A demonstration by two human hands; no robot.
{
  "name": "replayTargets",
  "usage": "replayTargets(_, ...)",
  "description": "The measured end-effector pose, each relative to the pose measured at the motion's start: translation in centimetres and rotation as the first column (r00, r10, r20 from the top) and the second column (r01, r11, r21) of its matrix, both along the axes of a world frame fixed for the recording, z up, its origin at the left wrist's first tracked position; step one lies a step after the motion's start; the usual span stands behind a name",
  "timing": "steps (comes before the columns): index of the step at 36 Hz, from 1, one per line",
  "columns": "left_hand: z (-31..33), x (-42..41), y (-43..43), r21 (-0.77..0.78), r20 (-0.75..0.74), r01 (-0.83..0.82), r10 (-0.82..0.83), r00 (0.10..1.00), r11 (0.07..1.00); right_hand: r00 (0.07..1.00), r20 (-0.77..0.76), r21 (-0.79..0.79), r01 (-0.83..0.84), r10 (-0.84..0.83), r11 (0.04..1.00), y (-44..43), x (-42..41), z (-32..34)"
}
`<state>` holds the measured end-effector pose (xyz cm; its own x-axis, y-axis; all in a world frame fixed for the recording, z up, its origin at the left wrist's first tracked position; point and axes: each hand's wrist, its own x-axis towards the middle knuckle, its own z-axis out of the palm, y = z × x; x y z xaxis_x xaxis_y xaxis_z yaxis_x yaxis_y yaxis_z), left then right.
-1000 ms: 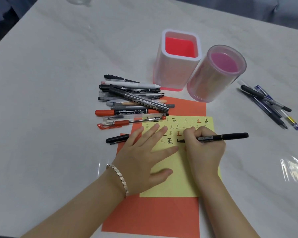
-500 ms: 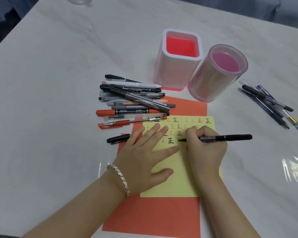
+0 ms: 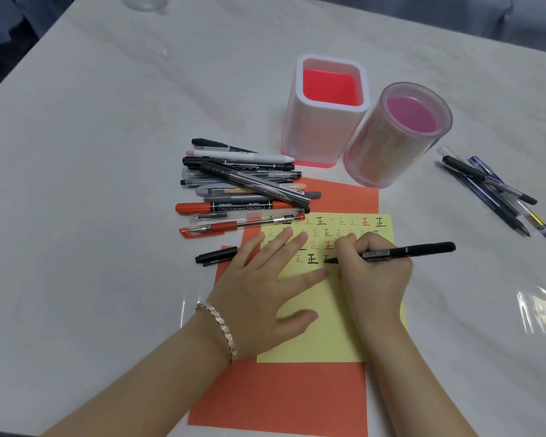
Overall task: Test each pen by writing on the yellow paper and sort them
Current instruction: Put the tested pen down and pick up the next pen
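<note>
My right hand grips a black pen with its tip on the yellow paper, beside rows of written marks. Flat on the paper's left part lies my left hand, fingers spread, holding it down. The yellow paper rests on an orange sheet. A pile of several pens lies left of the paper's top. A black pen cap sits just left of my left fingers. A few more pens lie apart at the right.
Two holders stand behind the paper: a square white one with a red inside and a round clear pink one. The table is white marble. A clear glass object shows at the far edge.
The pen tip has shifted slightly on the paper as a new mark grows beside the bold one. My left hand stays put.
</note>
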<state>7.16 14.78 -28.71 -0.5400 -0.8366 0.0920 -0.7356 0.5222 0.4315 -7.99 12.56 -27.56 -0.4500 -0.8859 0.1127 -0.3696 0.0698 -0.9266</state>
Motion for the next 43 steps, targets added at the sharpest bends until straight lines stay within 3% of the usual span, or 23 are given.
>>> replayTargets(11,-0.1,0.0,0.0,-0.011,0.017,0.011,-0.011,1.0,1.0,0.997,0.034,-0.008,0.066,-0.065,0.998,0.1,-0.1,0.2)
replayTargets(20,0.1,0.2,-0.1,-0.063,-0.004,0.028,-0.028,1.0,0.998,0.98,0.161,0.0,0.116,-0.114,0.993,0.4,-0.6,0.9)
replayTargets(23,0.5,0.8,0.0,-0.205,-0.103,-0.064,0.044,0.994,0.977,0.98,0.174,0.033,0.094,-0.098,0.995,1.0,-1.3,1.4)
replayTargets(27,0.6,2.8,0.0,-0.287,-0.15,-0.328,0.296,0.943,0.9,0.981,0.17,0.084,0.078,-0.092,0.993,1.8,-2.8,2.0)
replayTargets(30,0.4,4.7,-0.1,-0.223,-0.136,-0.43,0.409,0.902,0.875,0.988,0.139,0.124,0.042,-0.059,0.991,2.6,-3.6,2.4)
replayTargets(36,1.4,5.5,0.1,-0.171,-0.003,-0.42,0.426,0.905,0.891,0.985,0.172,0.176,-0.035,0.004,0.984,3.7,-4.4,2.9)
replayTargets(39,2.9,4.4,0.4,-0.002,-0.156,-0.451,0.445,0.882,0.892,0.961,0.274,0.162,-0.09,0.043,0.983,4.2,-4.2,3.9)
replayTargets(43,5.1,2.0,1.3,0.3,-0.37,-0.362,0.457,0.809,0.883,0.863,0.502,0.177,-0.16,0.051,0.971,4.6,-3.8,5.2)
